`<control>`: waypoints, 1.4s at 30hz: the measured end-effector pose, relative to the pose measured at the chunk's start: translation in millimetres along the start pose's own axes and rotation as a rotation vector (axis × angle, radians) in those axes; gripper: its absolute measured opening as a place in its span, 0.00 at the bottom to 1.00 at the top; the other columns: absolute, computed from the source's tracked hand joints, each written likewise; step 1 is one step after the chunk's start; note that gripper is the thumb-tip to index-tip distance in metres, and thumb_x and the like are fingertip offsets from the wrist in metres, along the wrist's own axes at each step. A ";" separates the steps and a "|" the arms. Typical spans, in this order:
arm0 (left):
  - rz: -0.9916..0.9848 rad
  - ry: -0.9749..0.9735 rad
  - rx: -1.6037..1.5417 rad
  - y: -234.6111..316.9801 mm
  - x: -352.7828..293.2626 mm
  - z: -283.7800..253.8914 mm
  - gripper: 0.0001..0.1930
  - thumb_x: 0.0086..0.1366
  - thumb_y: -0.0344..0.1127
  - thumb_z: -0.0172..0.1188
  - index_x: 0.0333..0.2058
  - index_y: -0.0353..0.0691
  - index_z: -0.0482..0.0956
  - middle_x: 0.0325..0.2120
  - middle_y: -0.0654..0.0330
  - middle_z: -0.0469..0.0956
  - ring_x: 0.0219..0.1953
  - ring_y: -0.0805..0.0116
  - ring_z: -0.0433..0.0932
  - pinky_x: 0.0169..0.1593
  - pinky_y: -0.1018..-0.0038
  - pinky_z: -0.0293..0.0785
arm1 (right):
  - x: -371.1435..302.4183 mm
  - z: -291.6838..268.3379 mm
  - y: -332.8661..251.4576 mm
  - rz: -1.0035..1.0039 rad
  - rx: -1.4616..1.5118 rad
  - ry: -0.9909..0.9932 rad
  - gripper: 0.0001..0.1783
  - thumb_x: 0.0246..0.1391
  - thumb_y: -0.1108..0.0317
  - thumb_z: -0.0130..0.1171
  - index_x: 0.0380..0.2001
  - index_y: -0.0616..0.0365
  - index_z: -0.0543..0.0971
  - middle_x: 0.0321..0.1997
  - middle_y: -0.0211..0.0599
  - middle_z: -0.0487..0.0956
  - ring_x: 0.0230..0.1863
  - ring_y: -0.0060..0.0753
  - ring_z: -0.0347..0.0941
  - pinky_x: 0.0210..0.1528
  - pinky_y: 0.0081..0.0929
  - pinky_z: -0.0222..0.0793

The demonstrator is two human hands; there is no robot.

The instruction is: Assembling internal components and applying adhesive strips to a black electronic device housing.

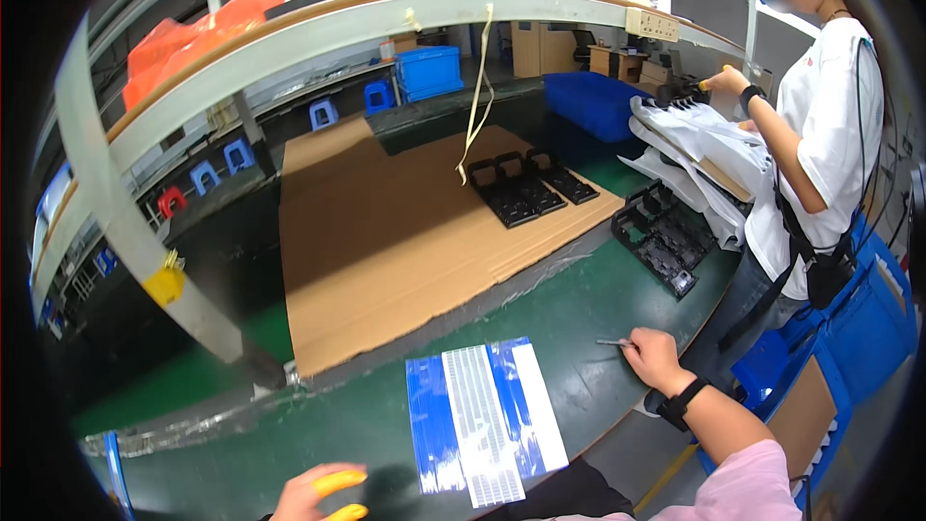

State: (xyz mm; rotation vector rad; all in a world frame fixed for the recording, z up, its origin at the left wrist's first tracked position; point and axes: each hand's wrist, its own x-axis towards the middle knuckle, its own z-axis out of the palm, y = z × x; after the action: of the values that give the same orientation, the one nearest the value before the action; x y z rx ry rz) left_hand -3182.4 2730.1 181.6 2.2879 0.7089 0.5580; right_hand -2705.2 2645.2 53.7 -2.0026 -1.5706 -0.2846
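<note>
Nearest, at the lower edge, the left hand (301, 496) is empty, its yellow-covered thumb and forefinger spread apart, just left of the blue-and-white strips (477, 425) lying flat on the green tabletop (569, 314). Beyond them to the right, the right hand (656, 359) pinches a thin grey rod (609, 342) – its tip pointing left, over the tabletop. Farther off, a black plastic frame (666, 236) lies near a cardboard sheet (376, 260) bearing more black parts (518, 190) – a co-worker (830, 125) stands beside white wrapping (699, 135) at right.
</note>
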 end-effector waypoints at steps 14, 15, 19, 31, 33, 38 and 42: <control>-0.118 -0.579 0.531 -15.8 71.3 73.0 0.39 0.46 0.54 0.61 0.55 0.43 0.58 0.57 0.49 0.50 0.58 0.43 0.49 0.56 0.56 0.51 | 27.1 9.9 -32.4 -0.216 0.630 0.112 0.16 0.38 0.72 0.61 0.09 0.59 0.64 0.11 0.38 0.63 0.12 0.37 0.59 0.14 0.29 0.53; -0.139 -0.522 0.463 -15.6 70.9 80.5 0.39 0.45 0.56 0.60 0.54 0.45 0.59 0.57 0.50 0.51 0.58 0.42 0.48 0.55 0.53 0.51 | 25.4 13.9 -37.9 -0.224 0.699 0.097 0.17 0.39 0.72 0.61 0.08 0.59 0.63 0.11 0.38 0.62 0.11 0.36 0.58 0.13 0.28 0.52; -0.112 -0.373 0.539 7.0 73.1 100.9 0.31 0.48 0.51 0.60 0.49 0.41 0.66 0.51 0.50 0.61 0.53 0.50 0.59 0.53 0.58 0.55 | 18.4 23.4 -45.8 -0.302 0.790 0.074 0.18 0.39 0.72 0.61 0.08 0.59 0.62 0.10 0.37 0.60 0.10 0.37 0.55 0.13 0.29 0.50; -0.533 -0.138 -0.305 18.8 355.8 210.5 0.18 0.60 0.45 0.48 0.26 0.33 0.72 0.17 0.58 0.75 0.13 0.73 0.72 0.15 0.79 0.66 | 3.9 11.5 -33.3 -0.165 0.654 0.428 0.15 0.41 0.77 0.57 0.11 0.60 0.62 0.13 0.38 0.62 0.14 0.38 0.59 0.17 0.28 0.55; -0.645 -0.052 -0.254 -7.2 391.4 224.2 0.19 0.60 0.44 0.47 0.26 0.30 0.72 0.16 0.54 0.75 0.12 0.70 0.73 0.14 0.77 0.68 | 10.2 15.4 -51.4 -0.199 0.636 0.441 0.14 0.41 0.77 0.57 0.12 0.60 0.63 0.14 0.38 0.64 0.16 0.38 0.60 0.18 0.28 0.56; -0.666 0.138 -0.385 -5.3 410.0 231.5 0.16 0.55 0.38 0.50 0.20 0.29 0.74 0.11 0.51 0.73 0.12 0.63 0.74 0.18 0.71 0.70 | 15.1 2.0 -42.6 -0.343 0.389 0.489 0.04 0.42 0.74 0.54 0.18 0.61 0.70 0.25 0.39 0.71 0.28 0.40 0.64 0.30 0.34 0.60; -0.314 0.439 -0.460 -27.9 343.2 151.8 0.07 0.55 0.32 0.52 0.28 0.32 0.71 0.19 0.59 0.72 0.18 0.72 0.72 0.21 0.76 0.69 | 8.1 8.5 -67.6 0.144 0.949 0.246 0.11 0.52 0.69 0.46 0.22 0.62 0.74 0.27 0.38 0.72 0.25 0.26 0.64 0.26 0.22 0.61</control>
State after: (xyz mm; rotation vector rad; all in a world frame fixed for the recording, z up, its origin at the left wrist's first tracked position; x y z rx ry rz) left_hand -2846.1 2888.8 124.4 1.6044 1.0056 0.9709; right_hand -2768.0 2666.4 71.4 -1.2552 -1.0818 0.2368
